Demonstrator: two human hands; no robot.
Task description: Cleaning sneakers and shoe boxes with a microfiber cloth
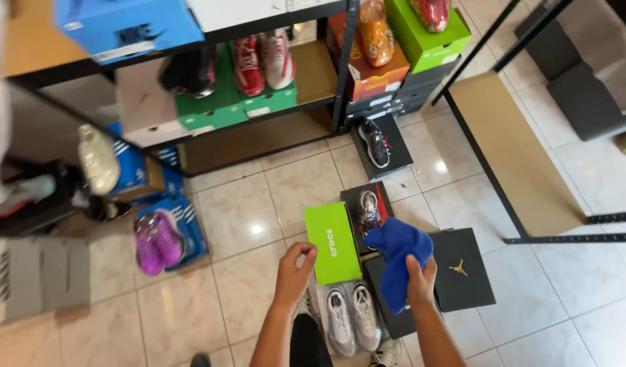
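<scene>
My right hand [420, 280] is closed around a bunched blue cloth [398, 258], held up over a black shoe box [462, 268]. My left hand [294, 272] has its fingers curled and nothing in it; it hovers beside a bright green shoe box [333, 242] that lies on the tiled floor. Just below the hands a pair of grey-and-white sneakers [352, 319] rests on the floor. Behind the green box a dark sneaker wrapped in clear film [369, 209] lies on another black box.
A black metal shelf rack [343, 68] holds red-and-white sneakers [263, 61] on a green box, plus orange, green and blue boxes. Purple shoes [156, 241] lie on a blue box at left. A low brown shelf board [513, 149] stands at right.
</scene>
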